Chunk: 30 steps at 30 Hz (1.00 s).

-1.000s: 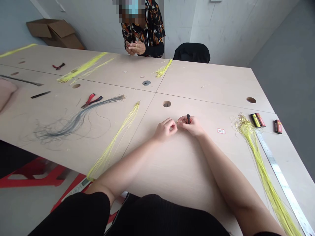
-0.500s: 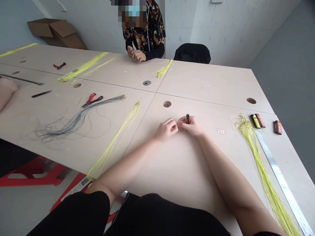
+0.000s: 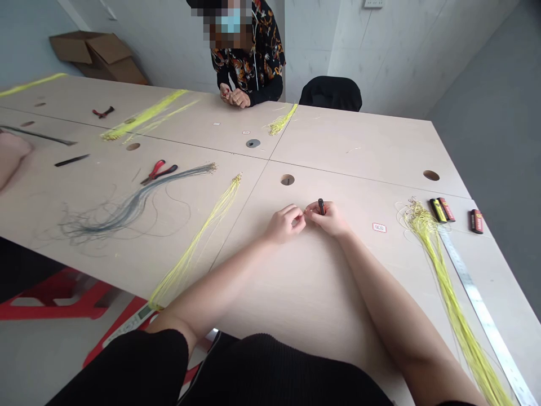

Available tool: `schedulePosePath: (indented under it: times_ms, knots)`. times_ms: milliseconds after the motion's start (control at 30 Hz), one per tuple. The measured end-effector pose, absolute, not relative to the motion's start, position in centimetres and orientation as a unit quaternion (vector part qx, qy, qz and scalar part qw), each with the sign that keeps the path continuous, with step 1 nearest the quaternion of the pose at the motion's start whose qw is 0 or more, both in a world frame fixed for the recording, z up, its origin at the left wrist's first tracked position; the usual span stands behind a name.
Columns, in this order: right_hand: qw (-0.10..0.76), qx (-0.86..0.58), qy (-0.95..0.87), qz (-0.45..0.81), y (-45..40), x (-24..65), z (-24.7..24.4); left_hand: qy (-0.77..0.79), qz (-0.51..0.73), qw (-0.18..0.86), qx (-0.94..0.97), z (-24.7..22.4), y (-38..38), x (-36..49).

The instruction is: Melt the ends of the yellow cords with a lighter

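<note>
My left hand point(image 3: 285, 224) and my right hand point(image 3: 328, 219) meet in front of me on the pale wooden table point(image 3: 321, 270), fingertips almost touching. A small black cylindrical tool point(image 3: 322, 206) stands up from my right fingers. A tiny thin strand point(image 3: 305, 211) seems pinched between my hands, too small to identify. The nearest yellow thread bundle point(image 3: 439, 270) lies to my right beside a steel ruler point(image 3: 477, 304). Another yellow bundle point(image 3: 198, 242) lies to my left.
Red-handled pliers point(image 3: 159, 172) and a grey wire bundle point(image 3: 127, 210) lie at the left. Several black-and-red boxes point(image 3: 438, 210) stand at the right. A co-worker's hands point(image 3: 231, 96) rest at the far edge. The table has round cable holes point(image 3: 287, 180).
The co-worker's hands have lowered to the far table edge. My hands have barely moved, and the black tool leans slightly more.
</note>
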State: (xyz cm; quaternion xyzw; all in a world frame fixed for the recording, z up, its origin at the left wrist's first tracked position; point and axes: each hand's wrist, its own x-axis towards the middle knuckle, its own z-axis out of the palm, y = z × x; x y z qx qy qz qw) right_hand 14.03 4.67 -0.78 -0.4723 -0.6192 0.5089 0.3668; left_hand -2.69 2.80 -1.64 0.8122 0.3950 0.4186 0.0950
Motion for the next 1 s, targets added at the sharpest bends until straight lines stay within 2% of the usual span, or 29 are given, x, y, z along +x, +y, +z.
schedulePosePath:
  times_ms: [1000]
  knots:
    - [0.340,-0.458,-0.662,0.486,4.59,13.97,-0.32,0.430,0.426,0.232,0.762,-0.84,2.91,-2.83]
